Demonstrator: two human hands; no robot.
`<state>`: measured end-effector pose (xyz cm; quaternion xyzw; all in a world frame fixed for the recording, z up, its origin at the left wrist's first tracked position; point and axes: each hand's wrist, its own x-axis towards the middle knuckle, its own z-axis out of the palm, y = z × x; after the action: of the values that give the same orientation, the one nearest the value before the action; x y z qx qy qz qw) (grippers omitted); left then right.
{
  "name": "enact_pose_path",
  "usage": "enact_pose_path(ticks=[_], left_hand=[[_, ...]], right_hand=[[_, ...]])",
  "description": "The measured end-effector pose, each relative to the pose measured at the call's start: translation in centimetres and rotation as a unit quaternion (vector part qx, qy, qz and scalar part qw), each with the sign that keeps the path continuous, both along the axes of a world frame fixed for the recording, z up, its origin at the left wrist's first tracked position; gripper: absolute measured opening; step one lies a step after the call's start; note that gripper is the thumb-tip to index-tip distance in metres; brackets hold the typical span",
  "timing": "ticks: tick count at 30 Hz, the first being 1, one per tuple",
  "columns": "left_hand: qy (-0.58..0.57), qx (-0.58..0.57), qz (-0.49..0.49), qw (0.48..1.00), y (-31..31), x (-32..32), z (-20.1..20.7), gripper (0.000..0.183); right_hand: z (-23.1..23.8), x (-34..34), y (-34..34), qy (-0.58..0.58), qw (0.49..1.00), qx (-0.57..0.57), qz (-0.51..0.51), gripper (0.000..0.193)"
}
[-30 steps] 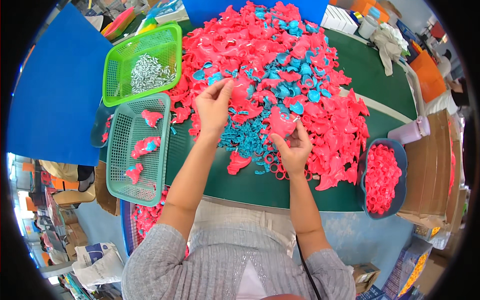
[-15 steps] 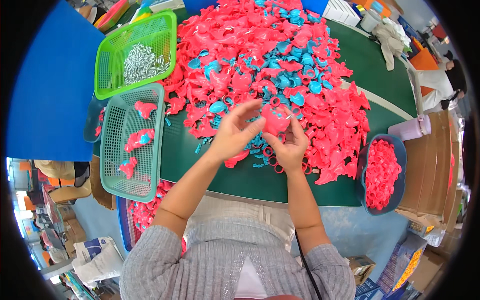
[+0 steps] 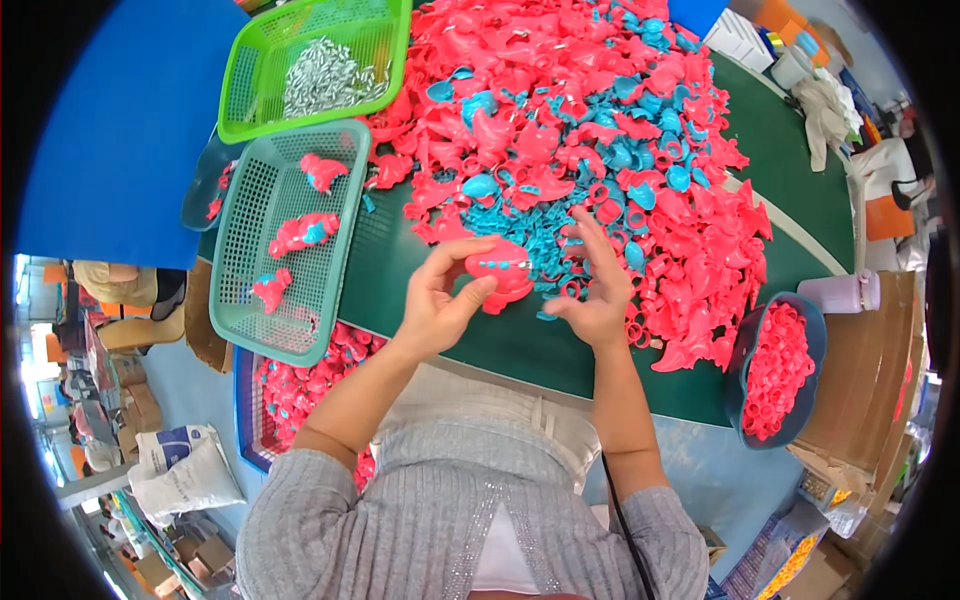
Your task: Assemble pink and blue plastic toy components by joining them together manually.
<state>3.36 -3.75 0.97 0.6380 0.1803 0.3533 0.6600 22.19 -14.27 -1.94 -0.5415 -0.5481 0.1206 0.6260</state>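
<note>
"In the head view, what are the hands doing?"

"The left hand (image 3: 434, 312) pinches a glossy pink plastic piece (image 3: 497, 268) between thumb and fingers, near the centre of the dial. It's a smooth, rounded shell with a row of small blue bits across it. The right hand (image 3: 602, 305), on the three o'clock side, is empty — thumb and fingers spread, just beside the piece but apart from it."

"And around them?"

"Toward twelve and one o'clock, a jumbled heap of shiny pink and blue parts (image 3: 560, 80) covers the green tabletop (image 3: 530, 350); the blue ones include shallow, spoon-like cups. At eleven, a lime mesh basket (image 3: 255, 75) holds slim silvery pins (image 3: 335, 80)."

"Nearer nine?"

"Between nine and ten — a pale teal lattice basket (image 3: 330, 275) with three lumpy pink pieces (image 3: 303, 233). Between three and four, a dark, wavy-edged tub (image 3: 742, 350) brims with pink rings (image 3: 775, 375)."
</note>
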Motion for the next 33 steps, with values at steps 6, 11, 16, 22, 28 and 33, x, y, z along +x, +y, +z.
enact_pose_path(ticks=[6, 11, 16, 22, 28, 33], left_hand=[[0.004, 0.043, -0.017, 0.999, -1.4, -0.8, 0.4, 0.035], [-0.031, -0.056, 0.031, 0.997, -3.1, -0.1, 0.6, 0.032], [0.002, 0.028, 0.010, 1.000, -3.2, -1.5, -0.1, 0.034], [0.144, 0.123, -0.133, 0.973, -0.6, -9.7, 1.8, 0.031], [0.558, -0.010, 0.058, 0.828, -1.1, -26.2, -5.3, 0.031], [0.676, 0.215, 0.032, 0.704, -4.1, -33.8, -13.4, 0.039]], right_hand=[[0.5, -4.3, 0.1, 0.316, 0.924, 0.012, 0.217, 0.040], [0.3, -4.9, 0.3, 0.336, 0.921, 0.030, 0.195, 0.033], [-0.7, -5.1, -1.1, 0.280, 0.941, -0.004, 0.188, 0.035], [1.0, -2.9, -0.4, 0.191, 0.962, -0.040, 0.190, 0.078], [0.3, 0.7, -0.6, 0.258, 0.963, 0.031, -0.073, 0.042], [0.0, -3.3, 2.5, -0.130, 0.984, -0.090, -0.076, 0.030]])
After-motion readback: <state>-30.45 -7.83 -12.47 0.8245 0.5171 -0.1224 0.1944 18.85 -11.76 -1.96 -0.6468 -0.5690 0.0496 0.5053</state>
